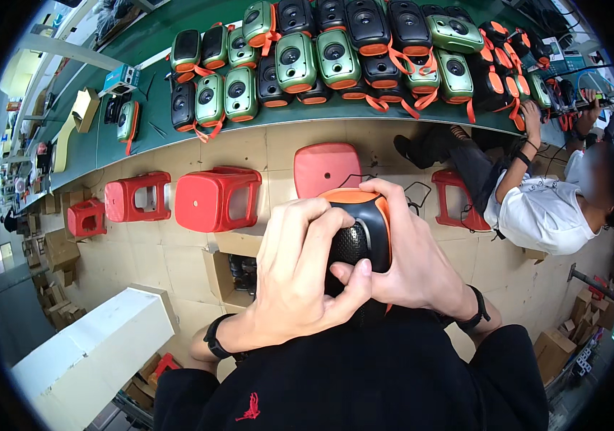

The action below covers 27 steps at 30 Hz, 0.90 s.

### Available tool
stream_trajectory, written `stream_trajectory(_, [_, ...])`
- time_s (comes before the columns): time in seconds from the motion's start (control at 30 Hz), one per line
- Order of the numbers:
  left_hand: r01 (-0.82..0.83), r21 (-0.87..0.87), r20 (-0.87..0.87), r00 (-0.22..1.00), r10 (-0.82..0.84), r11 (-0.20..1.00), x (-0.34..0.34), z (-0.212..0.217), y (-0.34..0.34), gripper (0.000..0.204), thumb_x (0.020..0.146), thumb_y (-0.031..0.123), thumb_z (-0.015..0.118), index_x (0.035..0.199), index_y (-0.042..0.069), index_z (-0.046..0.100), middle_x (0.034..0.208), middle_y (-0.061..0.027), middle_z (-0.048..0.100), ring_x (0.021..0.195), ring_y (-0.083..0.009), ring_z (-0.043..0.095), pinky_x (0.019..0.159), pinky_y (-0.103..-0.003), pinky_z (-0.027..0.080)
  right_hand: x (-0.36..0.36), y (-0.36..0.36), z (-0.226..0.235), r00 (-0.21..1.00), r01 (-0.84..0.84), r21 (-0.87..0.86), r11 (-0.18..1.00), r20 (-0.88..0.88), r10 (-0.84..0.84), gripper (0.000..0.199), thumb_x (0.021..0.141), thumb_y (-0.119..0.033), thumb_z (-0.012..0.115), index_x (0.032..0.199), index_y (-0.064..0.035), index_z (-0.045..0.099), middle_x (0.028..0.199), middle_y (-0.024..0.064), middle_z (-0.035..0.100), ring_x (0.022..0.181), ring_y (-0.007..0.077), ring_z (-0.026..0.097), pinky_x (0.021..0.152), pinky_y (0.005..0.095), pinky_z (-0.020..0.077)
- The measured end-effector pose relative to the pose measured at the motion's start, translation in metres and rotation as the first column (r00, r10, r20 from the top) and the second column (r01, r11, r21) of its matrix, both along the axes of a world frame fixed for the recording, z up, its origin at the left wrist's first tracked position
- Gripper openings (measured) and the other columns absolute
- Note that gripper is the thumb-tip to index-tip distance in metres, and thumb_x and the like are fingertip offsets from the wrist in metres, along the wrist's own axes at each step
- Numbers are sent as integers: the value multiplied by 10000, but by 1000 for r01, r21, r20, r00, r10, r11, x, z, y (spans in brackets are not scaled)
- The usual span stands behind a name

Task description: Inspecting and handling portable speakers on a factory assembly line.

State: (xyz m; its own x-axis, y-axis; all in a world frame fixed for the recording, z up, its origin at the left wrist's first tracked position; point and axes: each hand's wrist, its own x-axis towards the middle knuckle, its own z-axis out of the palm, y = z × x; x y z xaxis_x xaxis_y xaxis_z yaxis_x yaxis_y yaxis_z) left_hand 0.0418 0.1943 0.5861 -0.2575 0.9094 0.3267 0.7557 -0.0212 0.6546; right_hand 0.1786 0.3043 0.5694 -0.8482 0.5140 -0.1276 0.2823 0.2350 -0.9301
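Note:
Close in front of my chest I hold a black portable speaker (377,228) with orange trim and a dark mesh grille (351,245). My right hand (415,251) wraps round its right side, fingers over the top end and thumb across the front. Curled against the left side is my left hand (296,266), its fingertips at the edge of the grille and its thumb near the right thumb. Both hands cover much of the speaker, so its lower part is mostly hidden.
A green workbench (264,128) carries rows of green and black speakers (339,59) with orange straps. Red stools (210,201) stand before it. A seated person (547,205) works at the right. An open carton (219,276) and a white box-shaped block (99,352) are to the left.

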Motion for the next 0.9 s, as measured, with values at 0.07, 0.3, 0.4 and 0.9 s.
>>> stream_trajectory(0.07, [18, 22, 15, 1000, -19, 1000, 3, -11, 8, 449, 642, 150, 715, 1025, -30, 564, 1004, -181, 517, 860, -346, 537, 736, -411, 456, 3, 2, -1, 990, 52, -108, 993, 138, -37, 835, 702, -335, 800, 1301, 2, 326, 1072, 257, 588, 952, 429, 630, 795, 440, 509])
stream_trajectory(0.3, [58, 14, 6, 998, -58, 998, 7, -17, 20, 435, 608, 125, 653, 997, -35, 543, 923, -176, 499, 800, -322, 501, 699, -397, 432, 11, 2, -10, 988, 95, -96, 991, 134, -82, 814, 722, -369, 775, 1295, 8, 336, 1071, 278, 589, 976, 456, 608, 839, 452, 487])
stream_trajectory(0.4, [57, -21, 26, 998, -56, 998, 8, -17, 19, 404, 617, 142, 681, 964, -11, 542, 919, -153, 496, 825, -325, 516, 705, -404, 441, 12, 1, -9, 987, 86, -108, 990, 148, -69, 828, 730, -404, 761, 1298, 19, 331, 1086, 293, 586, 989, 463, 607, 842, 459, 490])
stream_trajectory(0.9, [81, 44, 100, 991, -85, 996, 14, -31, 18, 354, 637, 132, 598, 932, -41, 506, 870, -188, 472, 806, -323, 480, 741, -401, 420, 19, -4, -11, 985, 107, -101, 989, 148, -91, 825, 720, -403, 775, 1280, 19, 340, 1051, 292, 595, 950, 459, 621, 822, 456, 499])
